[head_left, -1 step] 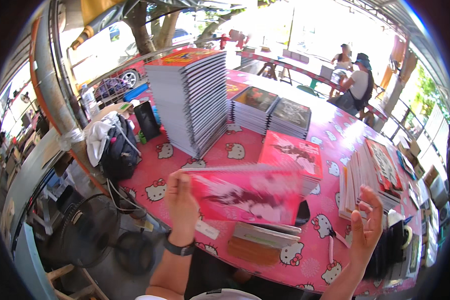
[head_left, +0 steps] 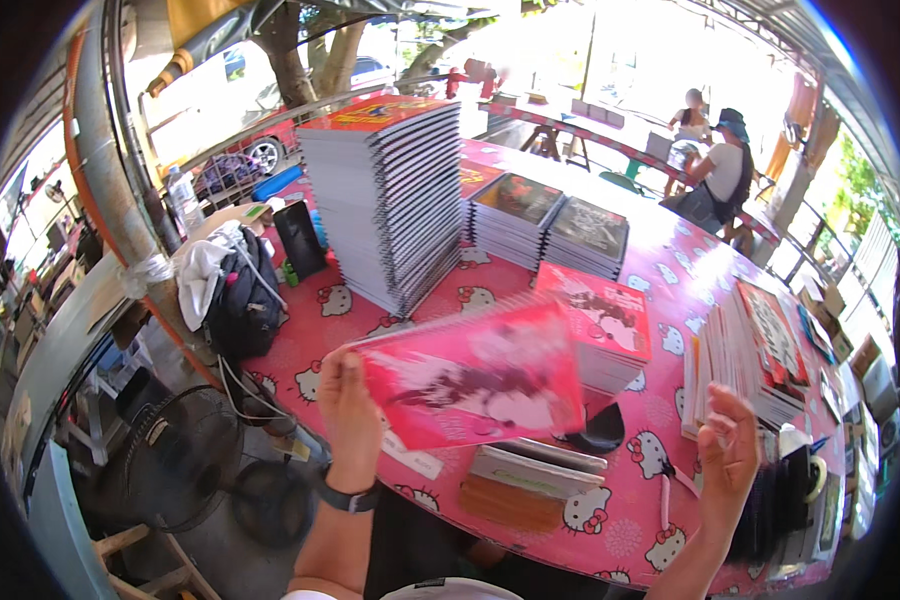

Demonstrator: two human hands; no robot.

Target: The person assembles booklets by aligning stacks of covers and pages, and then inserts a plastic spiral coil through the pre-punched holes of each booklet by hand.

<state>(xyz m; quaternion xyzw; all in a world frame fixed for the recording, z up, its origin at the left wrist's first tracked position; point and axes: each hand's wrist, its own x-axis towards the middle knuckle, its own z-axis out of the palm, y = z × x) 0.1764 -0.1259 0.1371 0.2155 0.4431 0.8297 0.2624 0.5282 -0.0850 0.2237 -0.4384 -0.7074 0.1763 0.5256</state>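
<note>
My left hand (head_left: 351,405) grips the left end of a pink spiral-bound notebook (head_left: 480,378). The notebook hangs tilted above the near part of the table, blurred by motion, its coiled edge along the top. My right hand (head_left: 727,450), apart from it on the right, is raised with fingers loosely bent and nothing in them. Beyond the notebook stands a stack of similar pink-red notebooks (head_left: 600,320). Nearest my right hand is a pile of loose, unevenly stacked booklets (head_left: 735,360). Under the held notebook lies a brown wooden block (head_left: 515,500) with greyish pieces against it.
A tall stack of spiral notebooks (head_left: 385,220) rises at the back left, beside two lower dark-covered stacks (head_left: 582,232). Pliers (head_left: 664,490) and a black round object (head_left: 600,430) lie nearby. A bag (head_left: 238,300), a phone (head_left: 298,238) and a fan (head_left: 185,455) are left. Two people sit far right.
The held notebook has moved slightly left and tilted, its right end higher. More of the pink-red stack and the black round object shows. My right hand stays empty.
</note>
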